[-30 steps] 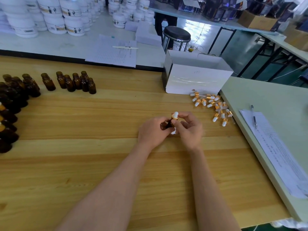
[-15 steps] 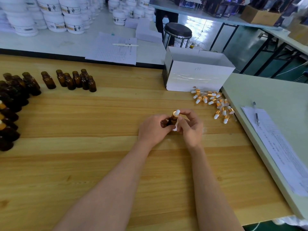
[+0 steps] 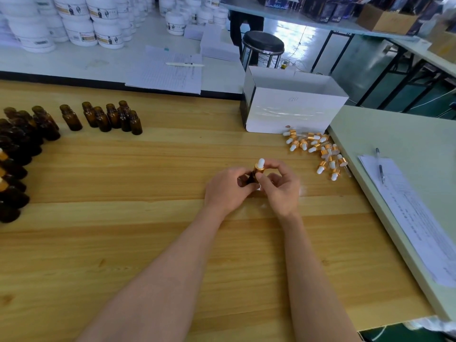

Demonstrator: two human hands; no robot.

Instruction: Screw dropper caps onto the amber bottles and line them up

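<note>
At the middle of the wooden table (image 3: 148, 243) my left hand (image 3: 228, 190) grips a small amber bottle (image 3: 251, 176), mostly hidden by the fingers. My right hand (image 3: 281, 186) pinches the gold collar of a white-bulbed dropper cap (image 3: 259, 165) sitting on the bottle's neck. A heap of loose dropper caps (image 3: 318, 149) lies to the right, in front of a white box. Several uncapped amber bottles (image 3: 111, 117) stand at the back left. More bottles (image 3: 14, 164) crowd the left edge, some with gold caps.
An open white cardboard box (image 3: 291, 107) stands behind the cap heap. A pale green table (image 3: 394, 134) abuts on the right, bearing papers (image 3: 414, 218) and a pen (image 3: 380, 165). White tubs (image 3: 81, 23), papers (image 3: 167, 70) and a black stool (image 3: 262, 43) lie beyond.
Both hands have stayed in place on the bottle. The right fingers have shifted round the cap's collar, and the cap now sits lower on the bottle neck.
</note>
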